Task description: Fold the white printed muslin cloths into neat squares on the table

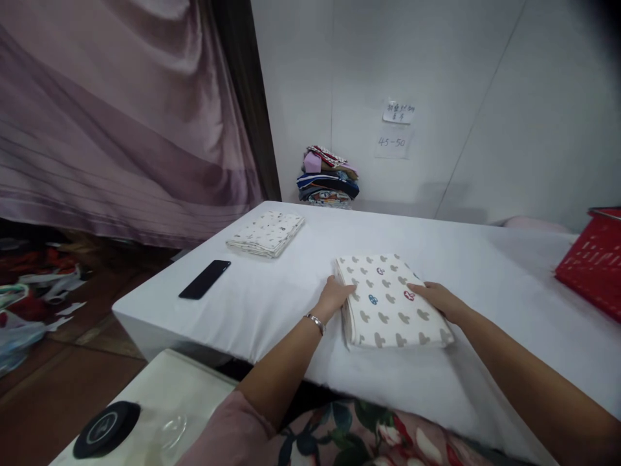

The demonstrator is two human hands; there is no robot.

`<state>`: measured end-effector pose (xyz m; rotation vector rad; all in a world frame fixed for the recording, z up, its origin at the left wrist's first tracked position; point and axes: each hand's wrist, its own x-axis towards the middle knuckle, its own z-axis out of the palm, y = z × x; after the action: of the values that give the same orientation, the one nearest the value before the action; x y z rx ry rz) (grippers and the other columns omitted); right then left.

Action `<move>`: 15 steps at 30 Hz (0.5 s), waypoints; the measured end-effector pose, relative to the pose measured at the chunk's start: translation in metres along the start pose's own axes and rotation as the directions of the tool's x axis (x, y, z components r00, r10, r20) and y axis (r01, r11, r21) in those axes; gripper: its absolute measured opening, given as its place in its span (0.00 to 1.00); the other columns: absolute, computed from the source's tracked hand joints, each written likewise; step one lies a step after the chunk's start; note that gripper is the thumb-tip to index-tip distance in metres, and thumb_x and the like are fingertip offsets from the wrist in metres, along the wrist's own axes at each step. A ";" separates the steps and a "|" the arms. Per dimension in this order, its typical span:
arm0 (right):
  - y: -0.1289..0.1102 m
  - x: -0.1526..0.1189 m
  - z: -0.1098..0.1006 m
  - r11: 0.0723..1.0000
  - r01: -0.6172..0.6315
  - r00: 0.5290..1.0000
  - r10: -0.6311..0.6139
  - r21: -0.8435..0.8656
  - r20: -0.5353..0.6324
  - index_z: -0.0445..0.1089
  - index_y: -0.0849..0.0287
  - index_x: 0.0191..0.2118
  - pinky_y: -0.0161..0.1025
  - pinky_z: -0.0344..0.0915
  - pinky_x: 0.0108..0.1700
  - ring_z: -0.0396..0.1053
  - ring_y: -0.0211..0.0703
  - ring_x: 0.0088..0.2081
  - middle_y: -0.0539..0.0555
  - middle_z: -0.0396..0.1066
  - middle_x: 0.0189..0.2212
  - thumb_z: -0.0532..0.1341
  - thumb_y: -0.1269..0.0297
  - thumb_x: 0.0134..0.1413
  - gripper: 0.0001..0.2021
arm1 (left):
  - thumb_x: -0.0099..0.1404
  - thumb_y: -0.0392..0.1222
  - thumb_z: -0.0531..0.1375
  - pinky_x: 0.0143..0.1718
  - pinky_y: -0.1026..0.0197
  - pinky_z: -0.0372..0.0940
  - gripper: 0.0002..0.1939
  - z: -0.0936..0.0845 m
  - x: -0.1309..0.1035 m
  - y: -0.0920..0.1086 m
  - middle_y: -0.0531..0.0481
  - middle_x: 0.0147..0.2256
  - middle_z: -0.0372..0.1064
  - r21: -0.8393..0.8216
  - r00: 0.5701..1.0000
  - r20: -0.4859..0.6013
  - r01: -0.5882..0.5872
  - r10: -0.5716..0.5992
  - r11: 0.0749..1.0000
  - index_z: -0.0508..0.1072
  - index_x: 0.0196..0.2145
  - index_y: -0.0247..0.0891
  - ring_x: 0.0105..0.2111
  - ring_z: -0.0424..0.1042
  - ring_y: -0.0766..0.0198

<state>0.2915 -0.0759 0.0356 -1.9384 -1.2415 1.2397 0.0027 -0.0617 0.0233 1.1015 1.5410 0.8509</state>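
Observation:
A folded cream cloth (391,304) with a grey, red and blue mushroom print lies near the front edge of the white-covered table (301,285). My left hand (336,294) grips its left edge, thumb on top and fingers at the side. On the opposite edge, my right hand (436,299) holds the cloth the same way, its thumb over the upper face. What kind of textile it is cannot be told while it is folded. Farther back on the left sits a second folded white cloth (266,233) with a small print, apart from both hands.
A black phone (205,279) lies near the table's left edge. Against the wall rises a stack of folded clothes (328,178). A red basket (594,262) stands at the right. Below left, a dark round object (107,428) rests on a white surface (165,388).

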 end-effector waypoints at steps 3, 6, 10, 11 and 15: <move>-0.003 -0.007 0.005 0.993 -0.046 0.997 0.038 0.107 0.073 0.66 0.66 0.52 0.42 0.72 0.37 0.74 0.52 0.39 0.66 0.74 0.41 0.64 0.47 0.47 0.32 | 0.49 0.48 0.67 0.47 0.57 0.64 0.45 0.005 0.003 -0.002 0.37 0.52 0.66 0.111 0.996 -0.069 -0.050 0.058 0.993 0.53 0.61 0.35 0.50 0.68 0.50; -0.003 -0.004 0.005 0.988 -0.018 0.999 0.012 0.150 0.042 0.65 0.65 0.51 0.40 0.72 0.35 0.74 0.50 0.38 0.64 0.74 0.41 0.61 0.50 0.50 0.27 | 0.52 0.46 0.66 0.48 0.59 0.63 0.45 0.014 0.009 0.001 0.38 0.53 0.66 0.062 0.995 -0.055 -0.079 0.082 0.995 0.50 0.62 0.35 0.49 0.69 0.53; 0.002 0.017 -0.020 0.995 0.048 0.992 -0.037 0.093 -0.117 0.66 0.66 0.49 0.39 0.71 0.32 0.74 0.50 0.37 0.64 0.74 0.41 0.60 0.50 0.51 0.26 | 0.52 0.44 0.66 0.47 0.62 0.64 0.47 0.042 0.021 0.011 0.36 0.56 0.62 -0.121 0.997 -0.033 -0.068 0.065 0.990 0.46 0.63 0.32 0.51 0.67 0.56; 0.004 0.023 -0.030 0.998 0.035 0.988 -0.027 0.052 -0.154 0.67 0.66 0.49 0.39 0.71 0.33 0.74 0.51 0.37 0.65 0.74 0.41 0.60 0.50 0.51 0.26 | 0.52 0.44 0.66 0.47 0.62 0.65 0.48 0.051 0.023 0.014 0.36 0.57 0.61 -0.150 0.999 -0.023 -0.046 0.043 0.988 0.45 0.63 0.32 0.52 0.67 0.56; 0.012 0.040 -0.064 0.956 -0.072 0.961 -0.010 -0.284 -0.276 0.69 0.69 0.49 0.44 0.68 0.43 0.71 0.57 0.44 0.67 0.72 0.45 0.61 0.51 0.50 0.27 | 0.50 0.45 0.68 0.47 0.59 0.65 0.44 0.084 0.025 0.020 0.35 0.56 0.62 -0.180 0.999 0.048 -0.008 0.017 0.984 0.52 0.60 0.32 0.52 0.67 0.54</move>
<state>0.3600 -0.0427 0.0384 -2.2566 -1.3068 0.7962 0.0872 -0.0331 0.0133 0.9940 1.3884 0.9457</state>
